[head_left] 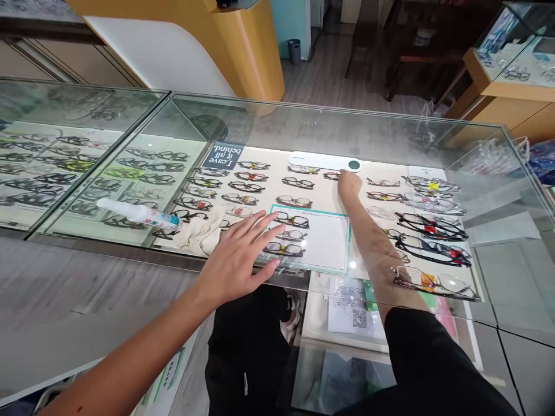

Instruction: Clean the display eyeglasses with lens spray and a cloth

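My left hand (238, 257), fingers spread, is over the front edge of the glass display case (260, 110). Beside it are a crumpled cream cloth (203, 234) and a white spray bottle (136, 214) lying on its side. Several eyeglasses (291, 219) lie near its fingertips, on a white card with a teal border (327, 242). My right arm stretches across the display. My right hand (349, 187) is closed at one end of a dark pair of eyeglasses (332, 175) in the back row, its fingertips partly hidden. I cannot tell whether that arm is under the glass.
Rows of eyeglasses (297, 182) fill the display, with larger frames (433, 225) at the right. A dark sign (223, 156) and a long white strip (321, 161) stand at the back. Another glass case (65, 150) adjoins on the left. Papers (351, 303) lie below the front edge.
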Motion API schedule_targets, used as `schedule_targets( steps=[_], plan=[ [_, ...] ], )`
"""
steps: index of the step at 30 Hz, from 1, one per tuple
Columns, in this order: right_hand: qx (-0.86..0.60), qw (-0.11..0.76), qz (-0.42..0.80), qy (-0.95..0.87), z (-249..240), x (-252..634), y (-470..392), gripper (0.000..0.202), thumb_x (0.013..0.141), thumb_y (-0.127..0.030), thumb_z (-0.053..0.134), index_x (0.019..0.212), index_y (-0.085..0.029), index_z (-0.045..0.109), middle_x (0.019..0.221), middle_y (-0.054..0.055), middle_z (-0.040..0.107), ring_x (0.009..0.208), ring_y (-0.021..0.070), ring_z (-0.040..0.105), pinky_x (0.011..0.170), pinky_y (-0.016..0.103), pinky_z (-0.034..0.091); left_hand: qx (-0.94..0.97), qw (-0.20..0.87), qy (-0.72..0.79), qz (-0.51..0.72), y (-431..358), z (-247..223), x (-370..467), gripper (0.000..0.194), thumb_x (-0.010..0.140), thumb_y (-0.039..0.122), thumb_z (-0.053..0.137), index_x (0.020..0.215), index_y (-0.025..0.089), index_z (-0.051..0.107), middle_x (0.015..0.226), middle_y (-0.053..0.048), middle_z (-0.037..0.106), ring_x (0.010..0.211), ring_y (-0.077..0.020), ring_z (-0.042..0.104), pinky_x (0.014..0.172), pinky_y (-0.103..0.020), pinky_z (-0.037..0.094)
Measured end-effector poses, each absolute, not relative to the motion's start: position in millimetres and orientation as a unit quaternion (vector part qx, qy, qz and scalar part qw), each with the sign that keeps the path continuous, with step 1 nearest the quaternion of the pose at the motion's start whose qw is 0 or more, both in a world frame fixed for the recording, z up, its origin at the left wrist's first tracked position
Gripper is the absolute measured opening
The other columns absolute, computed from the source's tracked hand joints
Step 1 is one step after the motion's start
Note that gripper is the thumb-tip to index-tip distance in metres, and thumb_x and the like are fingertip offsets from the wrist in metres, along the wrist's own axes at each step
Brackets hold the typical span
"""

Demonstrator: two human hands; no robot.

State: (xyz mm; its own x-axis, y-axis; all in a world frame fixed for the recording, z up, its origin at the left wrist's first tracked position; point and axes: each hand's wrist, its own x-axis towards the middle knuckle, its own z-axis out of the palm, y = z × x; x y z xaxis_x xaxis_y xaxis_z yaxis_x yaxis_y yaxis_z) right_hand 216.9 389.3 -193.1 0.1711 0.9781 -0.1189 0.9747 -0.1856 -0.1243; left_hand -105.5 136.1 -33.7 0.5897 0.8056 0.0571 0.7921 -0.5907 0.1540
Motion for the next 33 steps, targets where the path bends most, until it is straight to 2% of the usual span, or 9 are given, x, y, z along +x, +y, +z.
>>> schedule_targets(
  steps=[8,14,18,21,27,33],
  plan=[
    [-0.762,0.0,0.074,-0.644,-188,210,393,0.028,0.104,-0.008,0.054,0.123,-0.013,0.074,0.116,0.023,0.08,0.111,0.0285,0.079,0.084,0.03,0.051,0.892,0.053,0.445,0.061,136,-35,-106,0.07,0.105,0.05,0.052,0.17,0.025,0.044,0.182,-0.007,0.036,0.169,-0.0359,0.033,0.134,-0.056,0.032],
    [-0.734,0.002,0.041,-0.678,-161,198,352,0.034,0.106,-0.005,0.043,0.133,-0.009,0.063,0.114,0.025,0.08,0.111,0.0294,0.078,0.083,0.032,0.051,0.885,0.066,0.456,0.065,138,-36,-103,0.068,0.106,0.054,0.049,0.169,0.028,0.046,0.181,-0.006,0.037,0.169,-0.0355,0.033,0.134,-0.057,0.033],
    [-0.68,-0.018,0.028,-0.733,-144,184,295,0.035,0.11,-0.006,0.037,0.137,-0.008,0.058,0.117,0.026,0.079,0.112,0.0293,0.078,0.087,0.034,0.052,0.881,0.066,0.463,0.07,140,-38,-102,0.067,0.107,0.056,0.046,0.169,0.028,0.047,0.181,-0.005,0.037,0.169,-0.0352,0.033,0.136,-0.058,0.031],
    [-0.633,-0.052,0.033,-0.772,-133,177,242,0.032,0.109,-0.007,0.041,0.135,-0.008,0.059,0.115,0.026,0.08,0.113,0.0289,0.078,0.089,0.034,0.055,0.881,0.062,0.462,0.084,142,-42,-101,0.067,0.108,0.057,0.045,0.169,0.03,0.047,0.181,-0.004,0.037,0.169,-0.0346,0.033,0.136,-0.057,0.03],
    [-0.556,-0.128,0.066,-0.819,-113,182,133,0.026,0.108,-0.01,0.047,0.128,-0.009,0.063,0.109,0.024,0.082,0.102,0.0291,0.083,0.08,0.035,0.06,0.885,0.05,0.452,0.101,149,-49,-101,0.068,0.108,0.056,0.043,0.171,0.032,0.044,0.179,-0.004,0.041,0.168,-0.0343,0.035,0.134,-0.057,0.034],
    [-0.475,-0.177,0.103,-0.856,-73,199,35,0.028,0.099,-0.003,0.055,0.122,-0.011,0.067,0.104,0.02,0.084,0.103,0.0307,0.084,0.078,0.036,0.061,0.883,0.048,0.453,0.112,152,-53,-100,0.069,0.107,0.056,0.042,0.17,0.028,0.046,0.18,-0.005,0.041,0.168,-0.0336,0.034,0.137,-0.056,0.03]
  ],
)
